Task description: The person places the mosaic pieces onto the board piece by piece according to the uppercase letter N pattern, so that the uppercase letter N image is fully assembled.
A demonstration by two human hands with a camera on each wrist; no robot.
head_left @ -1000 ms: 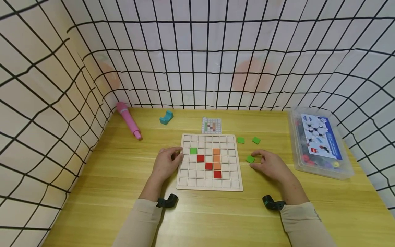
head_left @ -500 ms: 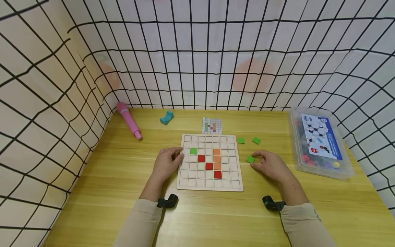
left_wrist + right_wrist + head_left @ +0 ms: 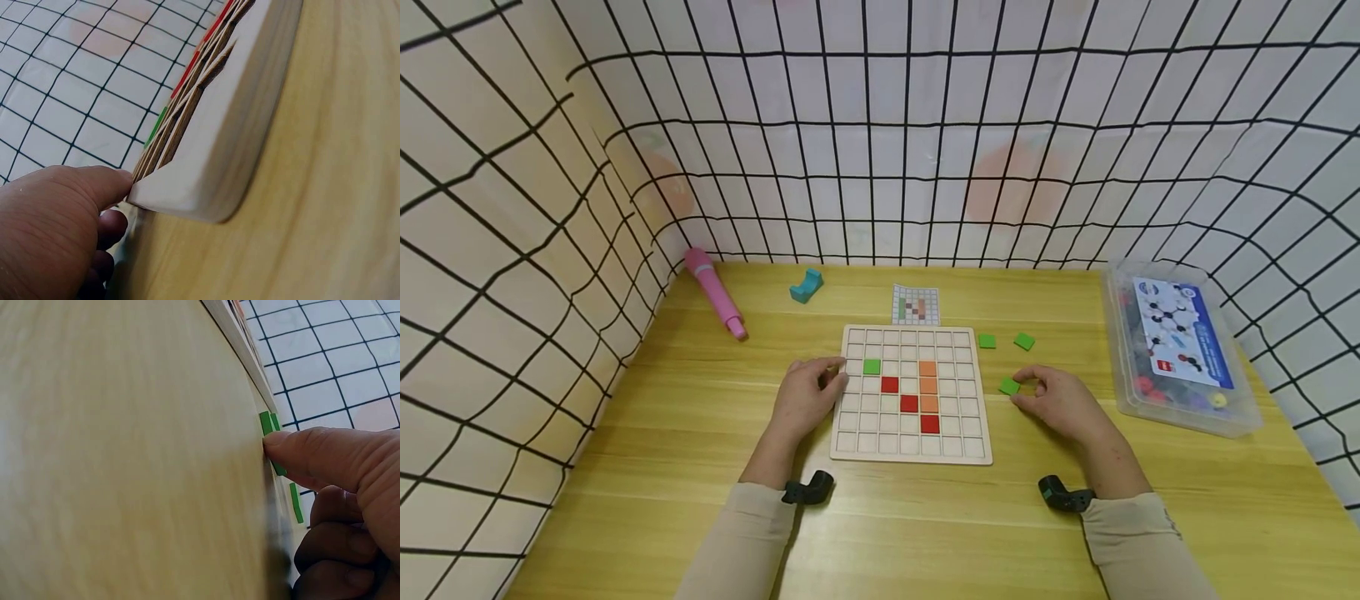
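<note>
A wooden grid board (image 3: 865, 423) lies flat, with a green tile (image 3: 872, 367), several red tiles (image 3: 909, 404) and an orange column of tiles (image 3: 928, 385) in its cells. My left hand (image 3: 805, 396) rests at the board's left edge; thumb and index finger touch that edge, loosely bent. The left wrist view shows the thumb (image 3: 106, 185) against the board's corner, other fingers partly hidden below. To the right of the board, my right hand (image 3: 1060, 404) pinches a loose green tile (image 3: 1008, 387) between thumb and index finger, the tile still on the table. Its remaining fingers are curled.
Two more green tiles (image 3: 987, 342) lie beyond my right hand. Behind the board sits a small pattern card (image 3: 916, 305). A clear plastic box (image 3: 1123, 400) stands right, a teal block (image 3: 807, 286) and pink microphone-like toy (image 3: 717, 293) left. Black netting (image 3: 880, 179) encloses the table.
</note>
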